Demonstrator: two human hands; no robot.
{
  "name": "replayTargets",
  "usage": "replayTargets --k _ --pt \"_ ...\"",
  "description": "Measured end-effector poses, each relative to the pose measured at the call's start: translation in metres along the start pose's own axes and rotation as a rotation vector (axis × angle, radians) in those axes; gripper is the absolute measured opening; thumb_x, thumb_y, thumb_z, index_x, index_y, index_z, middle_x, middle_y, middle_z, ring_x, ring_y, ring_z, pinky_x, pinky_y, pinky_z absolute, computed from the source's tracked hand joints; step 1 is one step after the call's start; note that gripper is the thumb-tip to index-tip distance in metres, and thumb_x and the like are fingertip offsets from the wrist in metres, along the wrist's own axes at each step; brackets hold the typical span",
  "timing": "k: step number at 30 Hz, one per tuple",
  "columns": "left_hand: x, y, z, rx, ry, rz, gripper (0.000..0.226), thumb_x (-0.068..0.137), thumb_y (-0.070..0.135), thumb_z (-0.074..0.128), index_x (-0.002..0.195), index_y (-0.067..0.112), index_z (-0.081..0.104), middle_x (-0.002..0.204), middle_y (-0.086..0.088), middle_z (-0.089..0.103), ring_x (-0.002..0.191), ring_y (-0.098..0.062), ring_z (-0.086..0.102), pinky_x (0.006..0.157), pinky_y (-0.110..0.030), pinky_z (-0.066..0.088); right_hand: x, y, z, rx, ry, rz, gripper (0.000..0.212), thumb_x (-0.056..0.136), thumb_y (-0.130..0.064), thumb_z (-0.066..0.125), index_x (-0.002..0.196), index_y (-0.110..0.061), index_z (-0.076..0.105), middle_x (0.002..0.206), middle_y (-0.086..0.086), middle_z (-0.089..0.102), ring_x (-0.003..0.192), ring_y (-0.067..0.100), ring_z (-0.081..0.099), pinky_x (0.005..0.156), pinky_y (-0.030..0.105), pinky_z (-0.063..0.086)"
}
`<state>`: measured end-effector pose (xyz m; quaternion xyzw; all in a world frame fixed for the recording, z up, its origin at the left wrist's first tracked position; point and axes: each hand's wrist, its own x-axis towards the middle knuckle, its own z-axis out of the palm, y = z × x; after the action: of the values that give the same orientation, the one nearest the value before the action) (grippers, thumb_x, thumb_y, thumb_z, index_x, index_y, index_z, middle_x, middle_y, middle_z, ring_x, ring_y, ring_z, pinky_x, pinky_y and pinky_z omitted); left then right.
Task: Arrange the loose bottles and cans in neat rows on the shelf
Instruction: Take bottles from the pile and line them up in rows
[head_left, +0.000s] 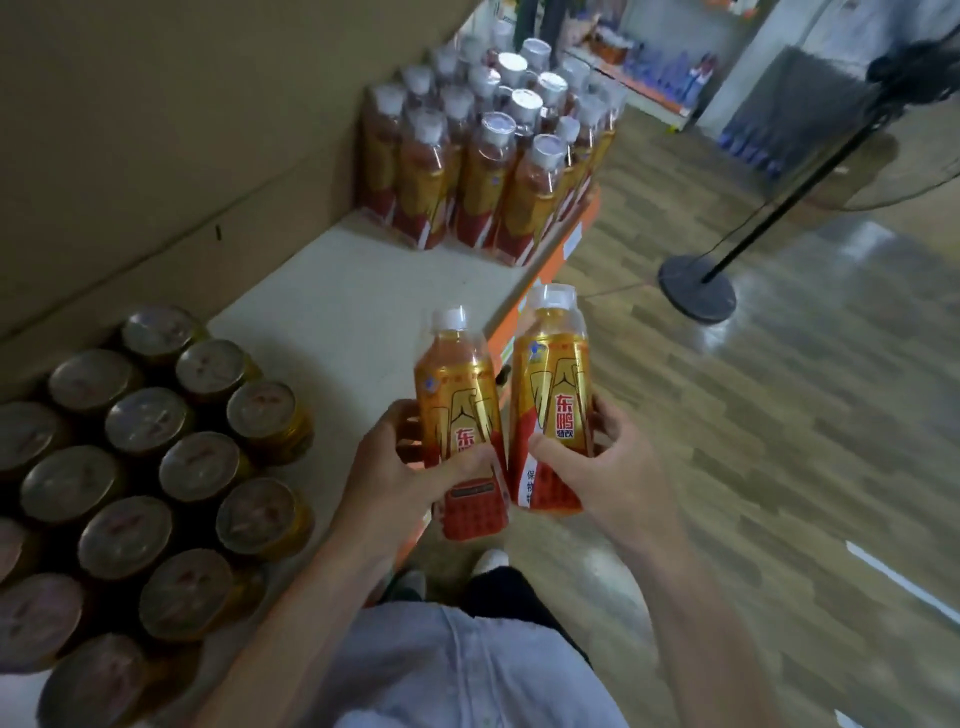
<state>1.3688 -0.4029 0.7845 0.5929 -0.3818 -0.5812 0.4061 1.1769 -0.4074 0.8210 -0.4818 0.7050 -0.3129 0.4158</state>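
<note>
Cans (130, 421) cut by left and bottom edges, fan (891, 67) head cut by right edge, far goods (660, 67) too blurred to name, left hand (410, 467) thumb over left bottle (457, 395) label, right hand (608, 467) fingers hidden behind right bottle (553, 379).

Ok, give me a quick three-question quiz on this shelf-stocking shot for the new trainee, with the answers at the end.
1. True or false: the left bottle in the left hand has no cap.
2. Pick one: the cans on the shelf stand A) to the left, B) to the right, C) on the floor.
3. Fill in: the right hand grips the right bottle around its ___ half.

Key: 1 false, a white cap is on it; 2 A; 3 lower.
</note>
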Motion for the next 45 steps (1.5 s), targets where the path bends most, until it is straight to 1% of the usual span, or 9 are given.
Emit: replayTargets --k 4,10,16,20,23,28,34,39,45 --pt "0.031 0.011 0.005 -0.010 0.148 0.054 0.061 0.059 0.015 0.093 0.103 0.034 0.055 0.098 0.009 0.067 0.084 0.004 0.067 0.062 -0.013 0.053 0.058 -0.014 0.001 -0.027 -0.092 -0.037 0.043 0.072 -0.030 0.085 0.102 -0.043 0.056 0.097 -0.016 0.069 0.084 -0.008 0.066 0.070 0.020 0.057" --pt "0.097 0.026 0.023 0.040 0.369 0.137 0.080 0.041 0.034 0.096 0.107 0.053 0.055 0.107 0.016 0.071 0.101 -0.007 0.068 0.087 -0.039 0.058 0.164 -0.029 -0.003 -0.109 -0.244 -0.176 0.058 0.071 -0.030 0.088 0.115 -0.034 0.050 0.099 -0.022 0.062 0.083 -0.020 0.058 0.060 0.009 0.047" --pt "0.149 0.040 0.050 0.146 0.577 0.142 0.080 0.052 0.026 0.097 0.116 0.045 0.052 0.113 0.018 0.067 0.106 -0.005 0.065 0.088 -0.030 0.058 0.248 -0.039 -0.003 -0.191 -0.345 -0.382 0.071 0.065 -0.022 0.090 0.125 -0.030 0.053 0.107 -0.019 0.063 0.093 -0.012 0.059 0.068 0.007 0.044" --pt "0.165 0.036 0.060 0.213 0.662 0.121 0.072 0.051 0.030 0.095 0.106 0.050 0.052 0.110 0.022 0.066 0.104 -0.003 0.064 0.086 -0.028 0.057 0.293 -0.038 0.018 -0.225 -0.400 -0.495 0.077 0.064 -0.021 0.092 0.128 -0.025 0.049 0.115 -0.009 0.065 0.099 0.000 0.063 0.079 0.027 0.056" --pt "0.169 0.029 0.064 0.281 0.698 0.102 0.069 0.053 0.027 0.097 0.101 0.046 0.050 0.102 0.029 0.061 0.098 0.003 0.062 0.077 -0.010 0.051 0.316 -0.030 0.040 -0.196 -0.436 -0.485 0.069 0.067 -0.018 0.090 0.118 -0.033 0.047 0.113 -0.008 0.066 0.103 0.014 0.065 0.087 0.045 0.058" --pt "0.170 0.019 0.067 0.269 0.733 0.112 0.076 0.057 0.026 0.095 0.115 0.042 0.047 0.110 0.026 0.059 0.102 0.002 0.061 0.080 -0.008 0.050 0.335 -0.019 0.058 -0.178 -0.475 -0.476 0.087 0.065 -0.038 0.084 0.138 -0.027 0.040 0.126 -0.002 0.063 0.118 0.018 0.061 0.097 0.046 0.054" --pt "0.171 0.011 0.063 0.263 0.721 0.140 0.079 0.057 0.032 0.095 0.120 0.040 0.047 0.115 0.020 0.062 0.108 -0.002 0.062 0.086 -0.021 0.054 0.308 -0.013 0.065 -0.221 -0.305 -0.416 0.071 0.076 -0.023 0.086 0.129 -0.003 0.044 0.126 0.011 0.051 0.114 0.025 0.052 0.086 0.025 0.042" --pt "0.171 0.010 0.063 0.256 0.724 0.143 0.078 0.061 0.026 0.094 0.122 0.039 0.047 0.116 0.022 0.061 0.108 0.004 0.060 0.087 -0.018 0.054 0.307 -0.007 0.074 -0.209 -0.241 -0.427 0.055 0.082 -0.026 0.081 0.117 -0.006 0.044 0.118 0.010 0.051 0.104 0.030 0.057 0.085 0.047 0.056" --pt "0.170 0.009 0.061 0.266 0.726 0.153 0.076 0.060 0.031 0.094 0.119 0.044 0.048 0.113 0.030 0.061 0.107 0.006 0.060 0.087 -0.021 0.055 0.317 -0.021 0.086 -0.333 -0.227 -0.447 0.049 0.094 -0.023 0.068 0.128 0.000 0.041 0.126 0.018 0.055 0.113 0.039 0.054 0.090 0.049 0.047"
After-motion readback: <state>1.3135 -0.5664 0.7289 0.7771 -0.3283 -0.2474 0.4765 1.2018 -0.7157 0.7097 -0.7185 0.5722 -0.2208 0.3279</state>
